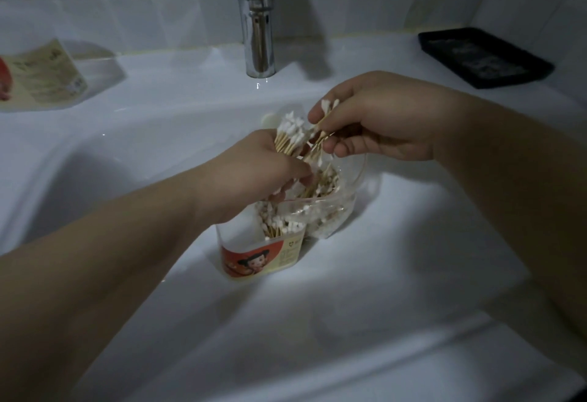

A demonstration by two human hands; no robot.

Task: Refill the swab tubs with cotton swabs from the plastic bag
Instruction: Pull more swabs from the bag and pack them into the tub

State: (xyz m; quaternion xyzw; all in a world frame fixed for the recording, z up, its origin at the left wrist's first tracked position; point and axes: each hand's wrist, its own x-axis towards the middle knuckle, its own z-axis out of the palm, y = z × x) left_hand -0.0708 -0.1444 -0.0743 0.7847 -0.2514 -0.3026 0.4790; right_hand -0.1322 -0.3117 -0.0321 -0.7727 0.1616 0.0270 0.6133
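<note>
While the left hand (pixel 254 176) and right hand (pixel 384 122) each pinch swabs (pixel 287 134), the bag (pixel 336 208) looks partly hidden.

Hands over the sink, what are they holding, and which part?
The left hand grips a bunch of cotton swabs by their wooden sticks, tips up. The right hand pinches a few swabs by their sticks too.

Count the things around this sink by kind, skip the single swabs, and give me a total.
Swab tubs: 2, the near tub and the far-left tub
Plastic bag: 1
Black tray: 1
Tap: 1
Hands: 2, left hand and right hand, each gripping swabs
Total: 7
</note>
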